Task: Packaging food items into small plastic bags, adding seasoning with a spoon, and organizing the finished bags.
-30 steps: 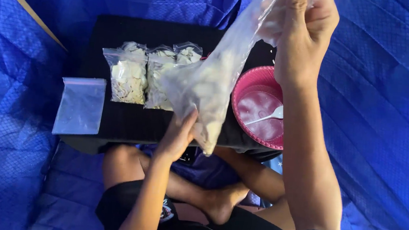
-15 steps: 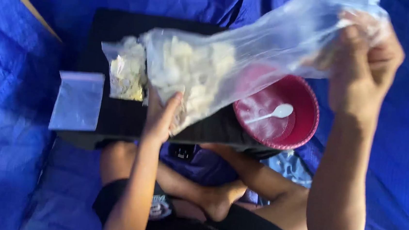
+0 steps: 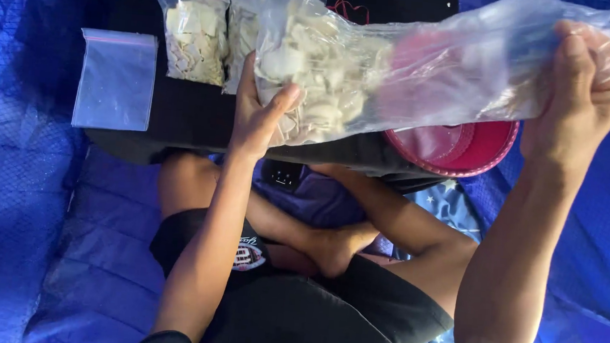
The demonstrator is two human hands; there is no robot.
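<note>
L hand [image 3: 257,113] raised at centre-left, palm up & toward the camera, thumb out to the right, fingers cupped under what it carries. L forearm runs straight down to the bottom edge, elbow bent near the lap. R hand [image 3: 578,91] higher, far right, fingers curled in a tight pinch w/ thumb pressed across the front. R forearm drops near-vertical to the lower right corner. Both arms bare; legs crossed beneath, one foot showing btwn the forearms
</note>
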